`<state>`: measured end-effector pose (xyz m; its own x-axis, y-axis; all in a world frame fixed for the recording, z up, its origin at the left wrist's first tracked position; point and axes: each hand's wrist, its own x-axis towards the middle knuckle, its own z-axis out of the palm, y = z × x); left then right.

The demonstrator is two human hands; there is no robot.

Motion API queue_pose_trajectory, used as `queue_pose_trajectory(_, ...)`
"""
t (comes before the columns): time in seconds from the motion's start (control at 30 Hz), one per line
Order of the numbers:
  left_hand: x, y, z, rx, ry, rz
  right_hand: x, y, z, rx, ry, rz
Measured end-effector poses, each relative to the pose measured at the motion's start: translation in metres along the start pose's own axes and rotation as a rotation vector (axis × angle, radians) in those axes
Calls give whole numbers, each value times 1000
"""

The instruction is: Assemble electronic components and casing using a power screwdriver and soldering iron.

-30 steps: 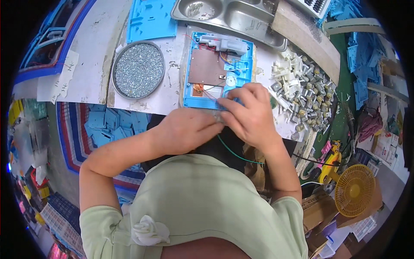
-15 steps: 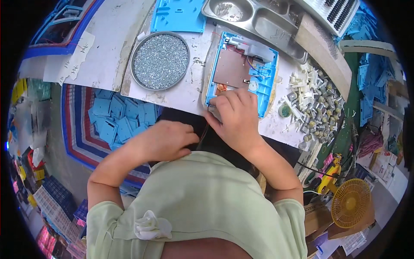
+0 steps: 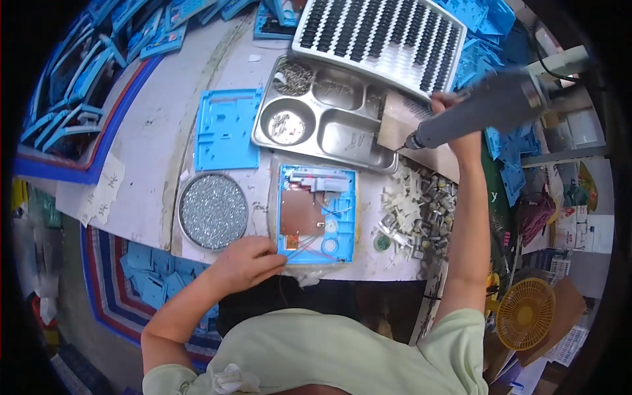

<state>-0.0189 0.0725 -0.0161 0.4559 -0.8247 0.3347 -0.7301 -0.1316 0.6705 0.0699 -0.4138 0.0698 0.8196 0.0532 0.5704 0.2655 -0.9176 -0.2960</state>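
Observation:
A blue plastic housing [image 3: 349, 227] lies open on the table before me, with a brown board [image 3: 301, 214], a grey-white part and thin wires inside. My left hand [image 3: 247, 264] is at its lower left corner, fingers closed together; what they pinch is too small to make out. A thin red wire [image 3: 282, 289] dangles below those fingertips. My right hand [image 3: 447, 102] reaches far forward to the lower right corner of a white tray [image 3: 299, 46] of black parts. A grey electric screwdriver [image 3: 477, 112], blurred, crosses in front of this hand and hides most of it.
Left of the housing stands a round tin of screws [image 3: 214, 210]. Behind it lie a blue cover [image 3: 227, 131] and a metal compartment tray [image 3: 263, 135]. White and metallic small parts [image 3: 421, 210] are heaped at the right. A yellow fan [image 3: 525, 313] stands lower right.
My right hand has left the housing and stretched forward to the white tray. My left hand has moved up to the housing's corner. The screwdriver has come into view; the whole view has shifted.

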Motion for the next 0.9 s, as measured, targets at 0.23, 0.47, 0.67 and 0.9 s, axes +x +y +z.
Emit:
queue_pose_trajectory(0.23,0,4,-3,-8,-9,-63,107,2,95,-239,112,-465)
queue_pose_trajectory(0.47,-3,7,0,-24,22,-87,102,13,127,-249,237,-361)
queue_pose_trajectory(0.67,1,6,0,-35,-1,-113,60,29,48,567,447,459)
queue_pose_trajectory(0.9,0,9,1,-31,30,-112,-151,-199,23,595,-366,340)
